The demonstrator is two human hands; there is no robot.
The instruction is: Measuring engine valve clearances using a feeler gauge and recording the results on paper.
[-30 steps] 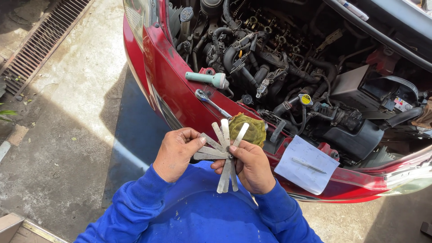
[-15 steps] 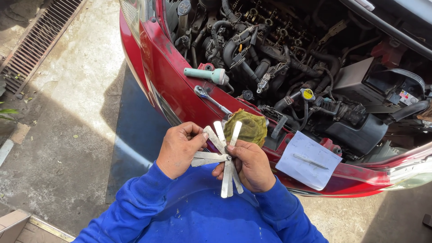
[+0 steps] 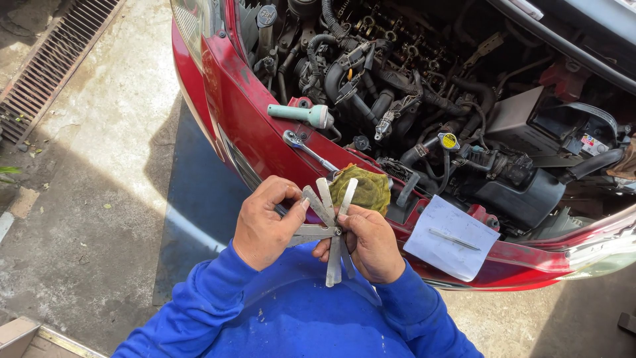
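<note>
Both hands hold a fanned-out set of metal feeler gauge blades (image 3: 329,225) in front of my chest. My left hand (image 3: 264,222) pinches one of the blades on the left side of the fan with thumb and fingers. My right hand (image 3: 368,241) grips the pivot end of the set, with several blades sticking up and down from it. Blue sleeves cover both arms. Just beyond the blades a crumpled yellow-green rag (image 3: 362,187) lies on the red car's front panel (image 3: 265,136).
The open engine bay (image 3: 424,86) fills the upper right. A pale green-handled tool (image 3: 302,114) and a ratchet wrench (image 3: 309,148) rest on the front panel. A white paper with a thin metal piece (image 3: 452,243) lies to the right. A drain grate (image 3: 53,63) crosses the concrete at upper left.
The hands and gauge set stay in nearly the same place; the left fingers have shifted on the blades, spreading the fan slightly. The view has drifted a little.
</note>
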